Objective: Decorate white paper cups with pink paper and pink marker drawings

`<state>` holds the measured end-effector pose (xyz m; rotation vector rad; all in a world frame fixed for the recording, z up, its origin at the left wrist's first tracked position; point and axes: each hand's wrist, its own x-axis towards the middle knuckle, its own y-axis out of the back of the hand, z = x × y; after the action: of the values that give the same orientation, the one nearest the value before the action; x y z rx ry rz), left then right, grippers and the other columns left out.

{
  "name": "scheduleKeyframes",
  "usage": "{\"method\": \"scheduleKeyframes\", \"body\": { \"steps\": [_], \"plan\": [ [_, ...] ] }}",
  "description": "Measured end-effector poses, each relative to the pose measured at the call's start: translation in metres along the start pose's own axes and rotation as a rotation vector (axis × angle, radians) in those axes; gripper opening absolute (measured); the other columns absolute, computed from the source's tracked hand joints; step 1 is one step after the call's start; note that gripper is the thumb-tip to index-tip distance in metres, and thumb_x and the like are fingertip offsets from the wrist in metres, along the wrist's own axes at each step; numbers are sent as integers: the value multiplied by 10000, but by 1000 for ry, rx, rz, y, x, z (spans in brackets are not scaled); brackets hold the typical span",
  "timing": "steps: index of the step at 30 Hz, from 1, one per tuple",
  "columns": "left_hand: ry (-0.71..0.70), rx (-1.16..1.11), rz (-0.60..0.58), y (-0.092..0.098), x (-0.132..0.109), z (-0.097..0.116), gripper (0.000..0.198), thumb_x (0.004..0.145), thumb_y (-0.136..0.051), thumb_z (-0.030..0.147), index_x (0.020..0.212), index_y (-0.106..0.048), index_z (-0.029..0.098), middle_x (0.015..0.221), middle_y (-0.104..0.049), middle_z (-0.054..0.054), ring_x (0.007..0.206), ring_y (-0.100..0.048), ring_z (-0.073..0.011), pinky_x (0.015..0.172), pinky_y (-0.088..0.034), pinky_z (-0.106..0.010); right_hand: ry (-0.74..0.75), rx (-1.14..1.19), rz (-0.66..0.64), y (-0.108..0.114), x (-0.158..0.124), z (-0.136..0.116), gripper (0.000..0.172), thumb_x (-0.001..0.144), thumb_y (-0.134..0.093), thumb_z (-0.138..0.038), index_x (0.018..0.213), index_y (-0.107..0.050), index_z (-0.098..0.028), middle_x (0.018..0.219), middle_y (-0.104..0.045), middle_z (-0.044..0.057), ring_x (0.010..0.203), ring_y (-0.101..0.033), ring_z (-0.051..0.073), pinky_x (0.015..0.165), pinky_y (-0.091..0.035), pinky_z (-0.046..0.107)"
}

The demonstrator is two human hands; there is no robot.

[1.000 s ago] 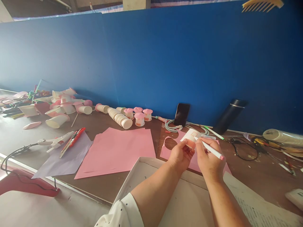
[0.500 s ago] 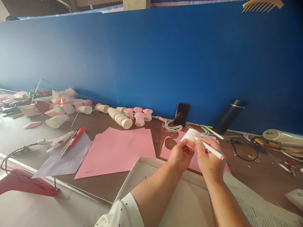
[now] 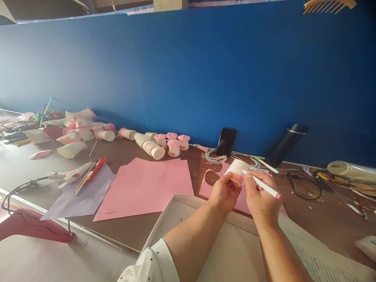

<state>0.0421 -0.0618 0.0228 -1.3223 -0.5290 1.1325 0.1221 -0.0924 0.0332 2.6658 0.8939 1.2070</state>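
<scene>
My left hand (image 3: 225, 192) is closed around a small white paper cup (image 3: 234, 166), held tilted above the table's right half. A square outline is drawn on the cup's side, and a pinkish-orange patch shows lower down near my thumb. In my right hand (image 3: 262, 197) is a white marker pen (image 3: 266, 187) with a pink end, its tip at the cup's side by the drawn square. Beneath both hands lies pink paper with a round hole (image 3: 207, 187) cut in it, partly covered by my arms.
Pink sheets (image 3: 147, 188), a utility knife (image 3: 90, 175) and a glue gun (image 3: 70, 175) lie to the left. Behind them are stacked paper cups (image 3: 149, 146) and several pink-roofed cups (image 3: 173, 148). A phone (image 3: 226, 141) and black bottle (image 3: 284, 145) lean on the blue partition. A shallow white box (image 3: 164, 219) sits under my forearms.
The marker has shifted very slightly to the right along the cup's side. My left hand keeps the cup in nearly the same place.
</scene>
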Motion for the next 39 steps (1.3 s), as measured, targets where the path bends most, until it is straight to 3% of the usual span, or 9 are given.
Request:
{"method": "scheduleKeyframes", "body": {
  "steps": [8, 15, 20, 26, 39],
  "plan": [
    [10, -1, -7, 2, 3, 0, 77, 789, -601, 144, 800, -628, 72, 682, -604, -57, 549, -538, -79, 559, -495, -178, -24, 13, -14, 0, 0, 2, 198, 779, -596, -350, 823, -662, -169, 760, -673, 71, 734, -620, 195, 726, -483, 330],
    [-4, -40, 56, 1, 3, -1, 53, 780, -604, 131, 793, -615, 81, 678, -599, -52, 543, -548, -82, 527, -484, -179, 9, 192, 75, 3, 2, 8, 317, 813, -565, -434, 933, -635, -149, 863, -650, 107, 759, -630, 204, 690, -494, 355],
    [-11, -29, 63, -1, 1, -1, 50, 782, -600, 121, 798, -620, 78, 685, -597, -53, 549, -540, -78, 526, -480, -173, 6, 187, 58, 1, 2, 11, 328, 809, -579, -442, 960, -628, -155, 908, -646, 113, 802, -632, 210, 709, -497, 359],
    [-25, 32, 70, -1, 0, -2, 35, 773, -615, 114, 781, -620, 81, 698, -588, -54, 575, -533, -78, 547, -482, -175, -15, 146, 50, 0, 0, 10, 366, 804, -573, -472, 958, -639, -147, 865, -658, 109, 713, -618, 188, 646, -495, 333],
    [-67, 132, 28, 0, -2, -4, 73, 778, -606, 133, 784, -646, 72, 729, -596, -61, 619, -539, -86, 581, -468, -187, -72, 93, 9, -1, 1, 9, 249, 799, -602, -379, 908, -654, -161, 860, -682, 90, 725, -625, 186, 664, -490, 317]
  ]
}}
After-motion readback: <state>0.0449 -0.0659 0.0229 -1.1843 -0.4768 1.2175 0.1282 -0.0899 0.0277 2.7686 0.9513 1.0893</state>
